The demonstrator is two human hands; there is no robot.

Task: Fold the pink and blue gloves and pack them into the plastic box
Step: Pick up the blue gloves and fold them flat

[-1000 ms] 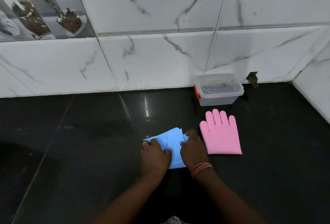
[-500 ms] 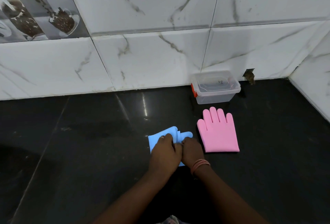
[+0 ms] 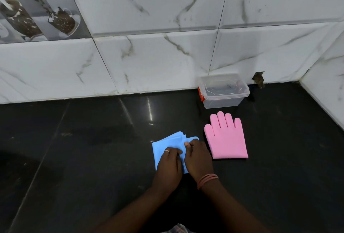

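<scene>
Blue glove [image 3: 167,144] is seen lying on the black counter [image 3: 83,158], a little below the middle of the view, and it is already folded partly, with layered edges showing at its far side. It is pressed down by both hands, which are placed side by side and touch each other over its near right part. The left hand [image 3: 170,165] lies flat on the glove with the fingers together; a ring [image 3: 167,151] is worn on one finger. The right hand [image 3: 198,156] is laid on the right edge of the glove, its fingers curled down on the folded layers, and a pink band [image 3: 206,179] is worn on its wrist. Whether the cloth is pinched or only pressed by this hand cannot be told. At 3 o'clock from the blue glove, just beside the right hand but not touched by it, the pink glove [image 3: 226,139] is laid flat and unfolded, its fingers pointing to 12 o'clock. At 12 o'clock from the pink glove, near it and against the marble wall [image 3: 167,56], the box [image 3: 223,91] is standing, clear, with a red latch [image 3: 201,95] at its left side. If a lid is on it cannot be told.
</scene>
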